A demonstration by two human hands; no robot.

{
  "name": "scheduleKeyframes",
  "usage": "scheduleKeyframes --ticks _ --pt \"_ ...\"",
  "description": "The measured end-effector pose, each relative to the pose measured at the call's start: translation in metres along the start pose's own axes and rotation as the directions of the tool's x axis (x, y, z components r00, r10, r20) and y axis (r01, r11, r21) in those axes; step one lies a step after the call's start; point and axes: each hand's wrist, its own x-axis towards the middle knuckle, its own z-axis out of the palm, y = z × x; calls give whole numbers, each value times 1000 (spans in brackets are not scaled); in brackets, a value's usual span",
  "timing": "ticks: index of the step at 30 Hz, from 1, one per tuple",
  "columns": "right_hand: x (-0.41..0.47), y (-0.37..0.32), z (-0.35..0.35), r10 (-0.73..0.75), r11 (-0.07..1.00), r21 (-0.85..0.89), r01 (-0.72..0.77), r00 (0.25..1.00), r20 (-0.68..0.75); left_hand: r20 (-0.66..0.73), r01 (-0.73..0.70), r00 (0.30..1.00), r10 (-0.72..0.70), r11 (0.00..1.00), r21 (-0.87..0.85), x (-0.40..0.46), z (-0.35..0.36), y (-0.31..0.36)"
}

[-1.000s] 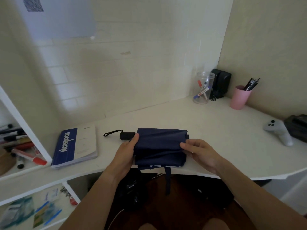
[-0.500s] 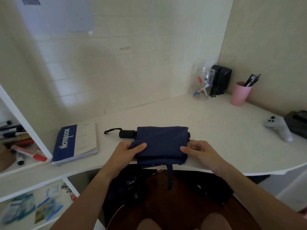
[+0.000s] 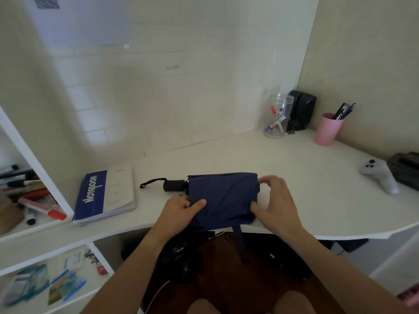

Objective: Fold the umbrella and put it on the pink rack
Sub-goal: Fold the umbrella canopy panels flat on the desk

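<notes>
The white desk [image 3: 294,168] curves from the left shelving round to the right wall, and the navy umbrella [image 3: 223,198] lies collapsed at its front edge, near the middle, black handle [image 3: 174,185] pointing left with a wrist cord [image 3: 152,181] trailing beyond it. A closing strap [image 3: 240,243] hangs off the front edge.

Both forearms reach up from the bottom of the view. The left hand [image 3: 175,214] sits at the umbrella's front-left corner, thumb laid over the fabric and fingers curled beneath — it pinches the folded canopy. The right hand [image 3: 277,203] arches over the umbrella's right end, thumb pressing the front-right corner of the cloth, fingers bent and spread at the far-right tip; whether they grip there I cannot tell.

Left of the umbrella lies a blue-and-white book [image 3: 106,194] reading "NOTEBOOK". At the back right corner stand a clear jar [image 3: 277,116] of markers, a black box [image 3: 302,109] and a pink cup [image 3: 327,129] of pens — a pale game controller [image 3: 379,175] rests near the right edge.
</notes>
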Motion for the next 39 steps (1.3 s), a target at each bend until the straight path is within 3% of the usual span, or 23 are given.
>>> scheduleKeyframes --ticks 2,5,9,12,16,19,21,22,24,26,30,33,35,37,39 --pt "1 -16 -1 -282 959 -49 278 948 -150 -56 -43 997 46 997 59 0 4 10" --pt "10 -27 9 -486 863 -161 479 874 -4 -91 -60 994 66 996 68 4 7 10" --pt "12 -5 17 -438 844 -231 485 870 225 -101 -36 994 43 997 72 6 7 10" --pt "2 10 13 -409 869 -177 463 872 269 -118 -42 992 53 995 90 8 5 7" --pt "-5 20 12 -359 909 -110 403 888 287 -131 -131 978 165 964 231 10 4 1" --pt "-7 25 13 -372 909 -86 408 886 277 -188 -201 925 329 846 493 5 6 -5" --pt "-6 26 15 -401 895 -101 435 882 248 -238 -243 841 485 733 635 -3 9 -3" --pt "-5 25 15 -415 887 -107 448 878 240 -192 -320 792 579 663 677 -6 11 1" --pt "-4 25 16 -427 879 -115 463 871 243 59 -534 687 724 449 716 -8 16 15" --pt "-2 24 14 -439 869 -115 480 858 267 279 -654 662 695 355 668 -4 20 21" --pt "8 14 6 -437 863 -124 490 847 304 439 -629 761 477 381 677 0 18 1" --pt "12 9 9 -476 834 -197 516 852 219 482 -626 775 408 400 669 -5 18 -10" --pt "10 6 12 -430 819 -259 512 847 312 486 -623 779 395 408 667 -6 19 -8" --pt "21 -4 8 -316 870 -262 418 881 353 481 -619 782 396 410 670 -5 21 -4" --pt "51 -13 4 -209 957 -164 241 960 188 477 -627 773 418 385 677 -4 20 1"
